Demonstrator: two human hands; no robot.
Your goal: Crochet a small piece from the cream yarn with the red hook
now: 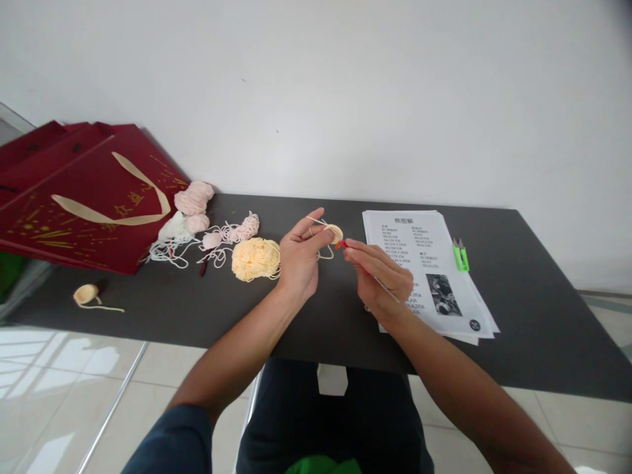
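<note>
Between the fingertips of my left hand [300, 255] is a small cream crochet piece [335, 232]. Yarn runs over the raised index finger of that hand. My right hand [381, 278] is closed in a pen-like grip on a crochet hook [386, 289], whose thin shaft sticks out below the fingers. The hook's tip is close against the crochet piece, and a small orange-red bit shows there. Just left of my left hand lies a yellow yarn ball [255, 259]. Whether the hook passes through a stitch is too small to tell.
Printed pattern sheets [419, 263] lie right of my right hand, with green thread snips [460, 255] at their edge. Pink yarn [193, 197] and white yarn [175, 230] sit beside dark red gift bags [99, 197]. A small cream crocheted cup [85, 293] rests at the table's left.
</note>
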